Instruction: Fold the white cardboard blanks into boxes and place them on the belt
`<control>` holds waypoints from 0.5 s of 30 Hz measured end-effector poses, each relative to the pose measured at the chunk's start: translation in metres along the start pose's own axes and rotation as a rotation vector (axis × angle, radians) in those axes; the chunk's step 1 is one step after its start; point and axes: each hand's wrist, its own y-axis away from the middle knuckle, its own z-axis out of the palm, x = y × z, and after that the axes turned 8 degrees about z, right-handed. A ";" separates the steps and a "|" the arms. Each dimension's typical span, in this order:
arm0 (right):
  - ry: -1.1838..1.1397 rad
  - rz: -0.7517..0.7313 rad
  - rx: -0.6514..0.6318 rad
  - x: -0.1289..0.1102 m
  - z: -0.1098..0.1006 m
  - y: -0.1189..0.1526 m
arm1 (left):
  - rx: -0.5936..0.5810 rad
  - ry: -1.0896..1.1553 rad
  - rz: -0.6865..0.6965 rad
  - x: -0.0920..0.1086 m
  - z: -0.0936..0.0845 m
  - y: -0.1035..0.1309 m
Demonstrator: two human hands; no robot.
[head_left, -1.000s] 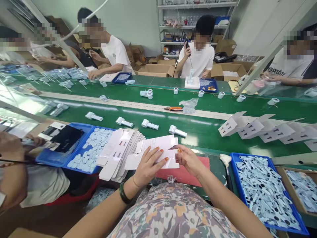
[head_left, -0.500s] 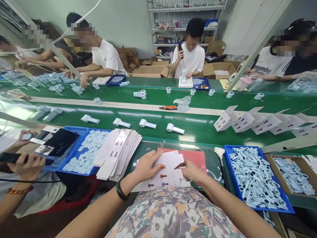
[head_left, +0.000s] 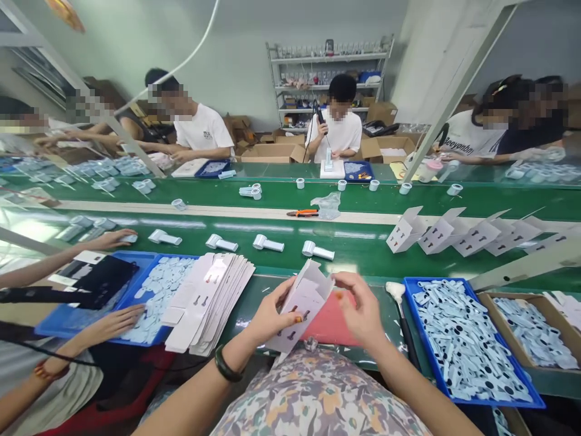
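My left hand grips a white cardboard box with small dark pictures of a handheld device printed on its side. The box is tilted, its flaps standing up at the top end, and my thumb presses on the printed face. My right hand is at the box's right edge, fingers bent and thumb apart from them. Nothing shows between them; whether a fingertip touches the flap, I cannot tell. Beneath lies a red sheet. To the left is a stack of flattened white boxes.
Several handheld device bodies lie on the green conveyor. Opened boxes stand at right. A mallet lies beside a blue tray of pale blue parts. At left, a co-worker's hand rests at another blue tray.
The box has gone from lying flat to being raised, tilted and opened out. My right hand has come away from its lower flap and up. The co-worker's hands at left have moved.
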 end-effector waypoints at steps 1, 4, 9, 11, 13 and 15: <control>0.103 -0.133 -0.042 -0.006 0.002 0.003 | 0.018 -0.019 0.026 0.003 0.000 -0.003; 0.226 -0.313 -0.076 -0.011 0.008 0.011 | 0.071 -0.144 0.109 0.010 0.005 -0.010; 0.069 -0.117 0.055 -0.005 0.012 0.012 | 0.164 -0.368 0.242 0.004 0.020 -0.016; -0.017 0.010 0.069 0.001 0.016 0.005 | 0.257 -0.443 0.264 -0.006 0.026 -0.023; -0.072 0.139 0.078 0.007 0.019 -0.007 | 0.296 -0.504 0.277 -0.016 0.029 -0.032; -0.071 0.186 0.128 0.011 0.019 -0.018 | 0.285 -0.537 0.306 -0.021 0.033 -0.039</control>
